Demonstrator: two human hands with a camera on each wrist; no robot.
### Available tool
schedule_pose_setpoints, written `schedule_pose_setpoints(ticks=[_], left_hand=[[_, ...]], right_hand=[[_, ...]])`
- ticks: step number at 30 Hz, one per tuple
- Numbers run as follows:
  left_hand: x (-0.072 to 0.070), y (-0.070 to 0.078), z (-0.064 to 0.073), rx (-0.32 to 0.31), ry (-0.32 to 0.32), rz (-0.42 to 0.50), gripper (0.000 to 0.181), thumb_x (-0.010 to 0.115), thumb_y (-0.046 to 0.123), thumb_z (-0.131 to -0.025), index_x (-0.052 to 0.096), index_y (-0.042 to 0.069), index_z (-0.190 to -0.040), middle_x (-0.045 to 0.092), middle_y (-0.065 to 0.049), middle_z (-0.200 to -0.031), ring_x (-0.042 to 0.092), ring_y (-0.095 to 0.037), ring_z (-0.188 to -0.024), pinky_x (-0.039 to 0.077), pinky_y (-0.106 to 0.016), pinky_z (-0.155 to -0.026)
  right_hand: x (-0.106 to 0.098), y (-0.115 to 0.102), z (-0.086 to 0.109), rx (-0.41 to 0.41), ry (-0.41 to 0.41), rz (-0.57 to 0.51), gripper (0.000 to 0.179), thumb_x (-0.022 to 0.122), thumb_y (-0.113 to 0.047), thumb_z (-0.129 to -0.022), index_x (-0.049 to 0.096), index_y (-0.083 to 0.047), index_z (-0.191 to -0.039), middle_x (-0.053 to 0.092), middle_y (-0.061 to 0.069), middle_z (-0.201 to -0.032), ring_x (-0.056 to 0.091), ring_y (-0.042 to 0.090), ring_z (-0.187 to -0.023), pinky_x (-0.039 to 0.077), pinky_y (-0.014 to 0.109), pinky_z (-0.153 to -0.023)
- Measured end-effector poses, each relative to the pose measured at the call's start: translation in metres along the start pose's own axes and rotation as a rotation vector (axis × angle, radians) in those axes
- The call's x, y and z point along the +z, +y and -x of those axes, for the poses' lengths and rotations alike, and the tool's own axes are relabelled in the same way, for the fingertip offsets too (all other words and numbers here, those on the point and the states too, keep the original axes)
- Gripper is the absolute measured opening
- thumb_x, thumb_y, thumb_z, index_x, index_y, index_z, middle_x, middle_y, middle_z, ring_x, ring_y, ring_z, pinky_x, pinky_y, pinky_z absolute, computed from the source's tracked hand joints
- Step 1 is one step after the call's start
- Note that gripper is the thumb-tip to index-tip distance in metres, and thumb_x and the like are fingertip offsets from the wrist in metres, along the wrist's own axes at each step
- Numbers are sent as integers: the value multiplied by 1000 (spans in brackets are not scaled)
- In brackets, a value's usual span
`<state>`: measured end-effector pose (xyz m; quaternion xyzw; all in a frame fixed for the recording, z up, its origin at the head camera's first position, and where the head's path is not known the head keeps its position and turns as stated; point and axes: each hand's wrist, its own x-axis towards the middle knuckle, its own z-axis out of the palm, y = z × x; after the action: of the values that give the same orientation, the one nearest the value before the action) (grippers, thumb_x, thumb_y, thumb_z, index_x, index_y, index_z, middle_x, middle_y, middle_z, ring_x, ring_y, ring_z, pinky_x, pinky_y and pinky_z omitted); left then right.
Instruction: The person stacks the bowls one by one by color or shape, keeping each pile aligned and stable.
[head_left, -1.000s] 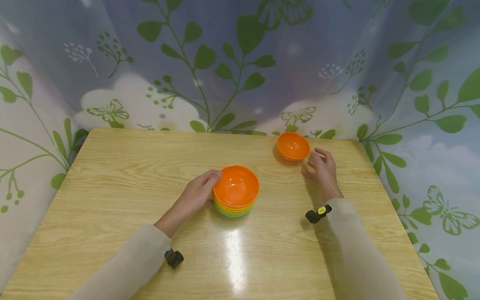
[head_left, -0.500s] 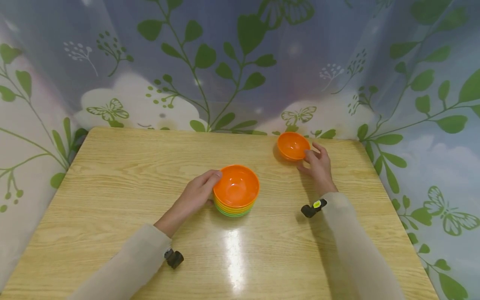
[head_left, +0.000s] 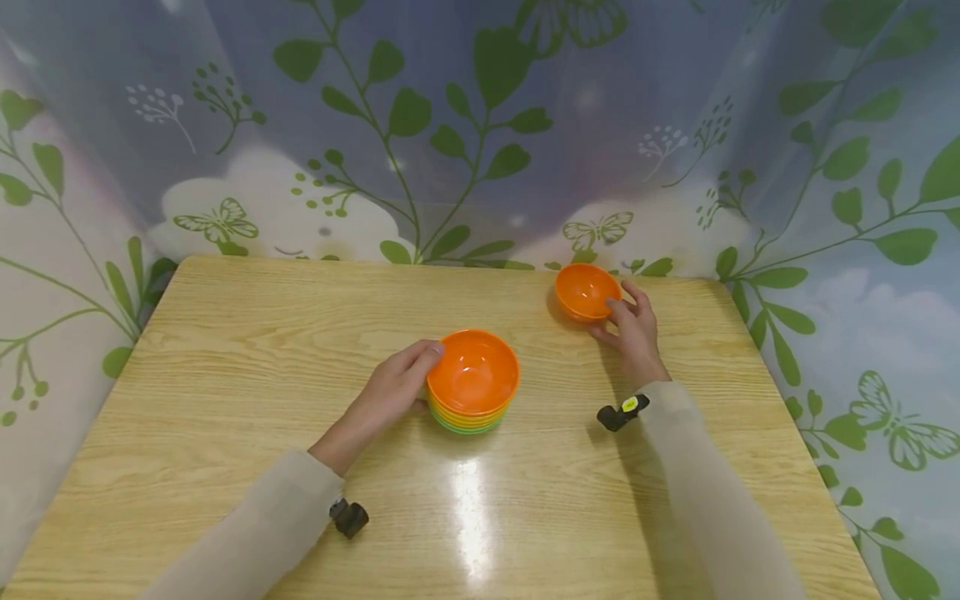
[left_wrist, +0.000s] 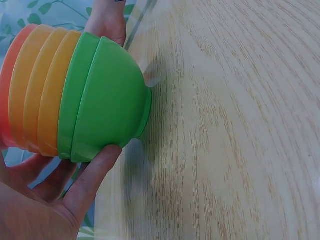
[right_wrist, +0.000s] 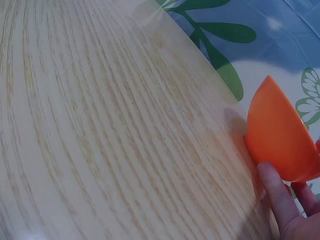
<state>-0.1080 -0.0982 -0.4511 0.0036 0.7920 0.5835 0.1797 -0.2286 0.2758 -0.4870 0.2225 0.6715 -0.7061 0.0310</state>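
My left hand (head_left: 393, 379) grips a stack of nested bowls near the table's middle, thumb at the top rim. The topmost bowl (head_left: 474, 371) is orange. In the left wrist view several yellow-orange bowls (left_wrist: 37, 90) sit below it, and green bowls (left_wrist: 110, 100) are at the bottom, with my fingers spread along the side. At the back right, a single orange bowl (head_left: 585, 292) stands upright. My right hand (head_left: 633, 333) holds its right side, one finger over the rim and the thumb low outside. The right wrist view shows a fingertip (right_wrist: 267, 172) against the bowl's wall.
A wood-grain table (head_left: 262, 350) carries the bowls. Behind it and at both sides hangs a curtain (head_left: 450, 183) printed with leaves and butterflies, close to the table's back edge. A small black camera (head_left: 622, 412) is on each wrist.
My right hand has moved a little left from beside the single orange bowl onto its rim. The left hand and the stack have stayed in place.
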Motion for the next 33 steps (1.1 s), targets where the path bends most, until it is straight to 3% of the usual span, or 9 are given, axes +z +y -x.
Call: schedule_pose_setpoints(ticks=[17,28,33], left_hand=[[0,1,1,6,-2,0,59,45,54,-114,59,15,-156,62,-15,-156,66,-34,-131,69,-44,-89],[0,-1,-2,-4,4,6,57,45,55,-114,60,18,-154,64,-12,-153,67,-33,-130,69,-43,-89],[0,1,0,1,-1,0,58,45,55,-114,60,16,-155,63,-14,-155,66,-34,-131,69,-44,-90]], right_hand=[[2,4,-2,-26,-45,-69,65,51,-10,-112,34,-31,-171,41,-3,-136,54,16,-124,64,31,-98],[3,7,0,-48,-58,-95,67,49,-3,-109,38,-28,-170,41,0,-139,54,17,-122,64,35,-100],[4,7,6,-40,-70,-77,67,48,-5,-109,36,-30,-171,35,6,-155,53,19,-129,61,37,-106]])
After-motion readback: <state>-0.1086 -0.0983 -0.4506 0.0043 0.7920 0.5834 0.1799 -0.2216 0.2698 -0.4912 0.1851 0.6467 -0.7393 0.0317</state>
